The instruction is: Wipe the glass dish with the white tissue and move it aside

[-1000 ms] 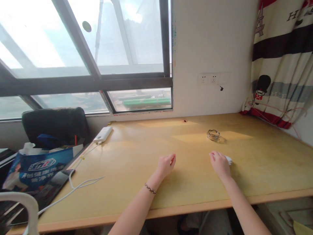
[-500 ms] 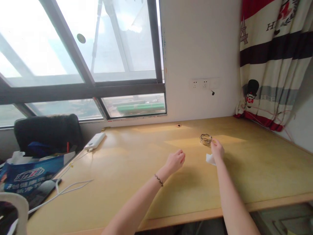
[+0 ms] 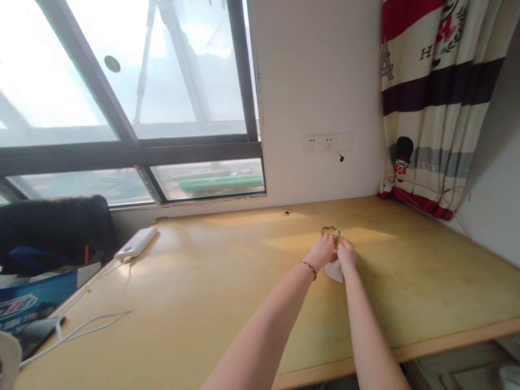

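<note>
An openwork metal ring [image 3: 330, 229], dark and silvery like a wide bangle or small crown, is held up above the desk. My left hand [image 3: 322, 251] has its fingers closed on the near side of the ring. Beside it my right hand [image 3: 346, 255] is also closed at the ring's near right edge. A white cloth or tissue [image 3: 334, 272] hangs below the right hand, its upper end hidden by the fingers. A thin braided bracelet [image 3: 309, 268] circles my left wrist.
The wooden desk [image 3: 211, 281] runs along the wall under the window. A white power bank [image 3: 137, 242] with a white cable [image 3: 91, 323] lies at its left edge. A black chair [image 3: 57, 222] with a blue bag [image 3: 30, 303] stands left. A patterned curtain [image 3: 430, 124] hangs right.
My left hand has moved right and forward from over the bare desk to the ring. My right hand stays by it, still with the white cloth. The view has turned slightly right.
</note>
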`<state>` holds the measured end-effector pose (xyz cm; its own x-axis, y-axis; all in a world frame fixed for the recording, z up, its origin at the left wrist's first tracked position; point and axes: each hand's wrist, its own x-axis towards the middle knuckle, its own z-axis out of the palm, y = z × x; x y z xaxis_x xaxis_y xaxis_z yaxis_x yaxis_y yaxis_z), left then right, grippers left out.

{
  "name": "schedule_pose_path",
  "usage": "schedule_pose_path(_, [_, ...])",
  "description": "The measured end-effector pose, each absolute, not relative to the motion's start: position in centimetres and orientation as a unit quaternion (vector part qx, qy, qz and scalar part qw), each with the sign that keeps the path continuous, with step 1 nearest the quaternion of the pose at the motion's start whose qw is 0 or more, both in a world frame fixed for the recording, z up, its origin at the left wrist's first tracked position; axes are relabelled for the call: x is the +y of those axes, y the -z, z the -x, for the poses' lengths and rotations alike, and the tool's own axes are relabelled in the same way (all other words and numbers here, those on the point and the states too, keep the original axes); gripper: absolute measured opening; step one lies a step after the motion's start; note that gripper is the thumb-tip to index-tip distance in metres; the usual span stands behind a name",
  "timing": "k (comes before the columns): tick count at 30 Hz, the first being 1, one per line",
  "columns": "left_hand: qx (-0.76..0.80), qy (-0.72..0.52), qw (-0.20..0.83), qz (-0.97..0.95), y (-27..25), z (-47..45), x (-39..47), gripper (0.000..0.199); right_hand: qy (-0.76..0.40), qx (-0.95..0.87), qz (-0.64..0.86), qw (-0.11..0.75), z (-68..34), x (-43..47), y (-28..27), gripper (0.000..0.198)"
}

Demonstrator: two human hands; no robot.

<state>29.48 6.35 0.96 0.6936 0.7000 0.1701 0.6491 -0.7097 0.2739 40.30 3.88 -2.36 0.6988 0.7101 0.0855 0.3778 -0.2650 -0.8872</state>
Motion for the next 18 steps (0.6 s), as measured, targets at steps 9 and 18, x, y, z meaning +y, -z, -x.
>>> schedule_pose_path(9, [0.394,-0.212,0.115,-0.887,-1.1,-26.0,7.6,0.017,-0.253,-0.307,0.711,0.580,-38.1,3.6,1.0,0.045])
schedule_pose_path(18, [0.380,-0.300,0.134,-0.864,-1.9,-13.4,3.9,0.010,-0.500,-0.403,0.530,0.555,-28.9,2.2,-0.7,0.042])
